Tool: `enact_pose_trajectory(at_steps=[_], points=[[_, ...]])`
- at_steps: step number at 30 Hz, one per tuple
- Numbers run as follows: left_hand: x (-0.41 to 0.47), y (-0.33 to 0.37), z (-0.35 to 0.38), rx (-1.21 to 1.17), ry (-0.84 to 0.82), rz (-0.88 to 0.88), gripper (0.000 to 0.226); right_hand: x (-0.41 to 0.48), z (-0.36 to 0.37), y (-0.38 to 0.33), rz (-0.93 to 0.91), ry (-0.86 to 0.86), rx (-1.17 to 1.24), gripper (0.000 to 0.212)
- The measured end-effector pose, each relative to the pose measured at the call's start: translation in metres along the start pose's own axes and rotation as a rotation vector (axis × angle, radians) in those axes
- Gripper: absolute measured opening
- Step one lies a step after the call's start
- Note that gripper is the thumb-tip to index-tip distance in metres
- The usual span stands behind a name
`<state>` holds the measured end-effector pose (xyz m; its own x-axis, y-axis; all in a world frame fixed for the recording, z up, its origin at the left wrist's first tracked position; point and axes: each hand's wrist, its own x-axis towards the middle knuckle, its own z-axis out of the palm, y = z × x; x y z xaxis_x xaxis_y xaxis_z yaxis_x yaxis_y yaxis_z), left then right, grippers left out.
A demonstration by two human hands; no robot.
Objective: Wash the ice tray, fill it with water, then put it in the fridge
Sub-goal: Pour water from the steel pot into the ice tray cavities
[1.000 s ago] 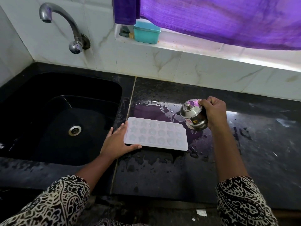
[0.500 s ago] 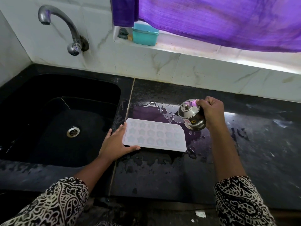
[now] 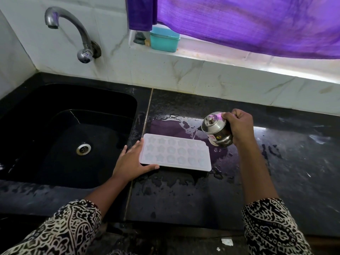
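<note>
A white ice tray (image 3: 176, 153) with star and round moulds lies flat on the wet black counter (image 3: 184, 196), just right of the sink. My left hand (image 3: 131, 163) rests against the tray's left end, fingers straight along the edge and thumb along its near side. My right hand (image 3: 239, 125) grips a small steel lidded pot (image 3: 216, 128), tilted toward the tray's far right corner. A thin stream of water (image 3: 194, 134) falls from the pot's lip onto that corner.
The black sink (image 3: 64, 137) with its drain (image 3: 83, 149) lies to the left, a steel tap (image 3: 73, 32) above it. A teal box (image 3: 164, 40) stands on the window ledge under a purple curtain (image 3: 248, 23). Puddles spread behind and right of the tray.
The pot has tipped a little further and water now runs from it onto the tray's far right corner. Both hands and the tray stay where they were.
</note>
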<state>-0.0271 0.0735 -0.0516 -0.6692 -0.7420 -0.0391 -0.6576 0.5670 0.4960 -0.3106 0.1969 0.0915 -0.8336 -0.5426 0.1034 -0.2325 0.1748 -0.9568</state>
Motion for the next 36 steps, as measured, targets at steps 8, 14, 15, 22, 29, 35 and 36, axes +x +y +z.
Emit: enact_pose_trajectory(at_steps=[8,14,15,22,29,35,36], points=[[-0.0001,0.0002,0.0000,0.006,-0.001,-0.004,0.141,-0.0009,0.0009,-0.0007,-0.011,-0.004,-0.004,0.034],[-0.0001,-0.0002,0.0001,0.017,-0.005,-0.010,0.143,-0.0011,0.0001,0.0008,-0.009,-0.002,-0.007,0.032],[0.0000,-0.0004,0.0005,0.020,-0.007,-0.010,0.143,-0.0015,0.0000,0.0011,-0.008,-0.002,-0.007,0.032],[0.0002,0.0003,-0.0002,0.024,-0.012,-0.014,0.145,-0.0016,-0.0012,0.0016,0.009,0.007,-0.007,0.029],[-0.0002,0.0005,-0.0005,0.023,-0.011,-0.014,0.143,-0.0016,-0.0019,0.0018,0.021,0.017,-0.004,0.028],[-0.0007,0.0014,-0.0008,0.017,-0.007,-0.016,0.143,-0.0009,-0.0040,0.0007,0.072,0.036,0.080,0.029],[-0.0009,0.0009,-0.0010,0.014,-0.007,-0.015,0.143,-0.0004,-0.0052,0.0005,0.089,0.043,0.109,0.030]])
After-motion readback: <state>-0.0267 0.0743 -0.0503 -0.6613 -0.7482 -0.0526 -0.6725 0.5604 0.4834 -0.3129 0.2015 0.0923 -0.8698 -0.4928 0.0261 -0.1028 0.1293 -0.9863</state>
